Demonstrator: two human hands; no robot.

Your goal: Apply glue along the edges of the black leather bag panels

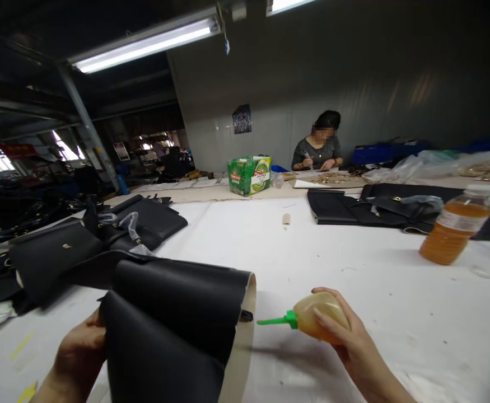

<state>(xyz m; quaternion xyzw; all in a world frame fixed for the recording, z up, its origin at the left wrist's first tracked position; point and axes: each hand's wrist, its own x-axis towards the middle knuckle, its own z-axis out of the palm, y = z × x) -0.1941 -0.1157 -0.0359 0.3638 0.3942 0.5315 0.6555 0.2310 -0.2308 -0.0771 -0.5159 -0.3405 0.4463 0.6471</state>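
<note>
A black leather-like piece (173,319), folded over with a pale inner side, stands in front of me. My left hand (83,347) grips its left edge, the fingertips hidden behind the material. In my right hand (341,324) is a squeeze bottle (316,313) of yellowish liquid, tilted on its side. Its thin green nozzle points left at the piece's open right edge, a small gap away. Just inside that edge shows a small dark part (247,316) I cannot identify.
Black bag pieces (144,224) are heaped at left, more black pieces (379,204) at back right. An orange-liquid bottle (457,226) stands on the white table (354,263) at right. Beyond are a green carton (250,175) and a seated person (318,145) handling small items.
</note>
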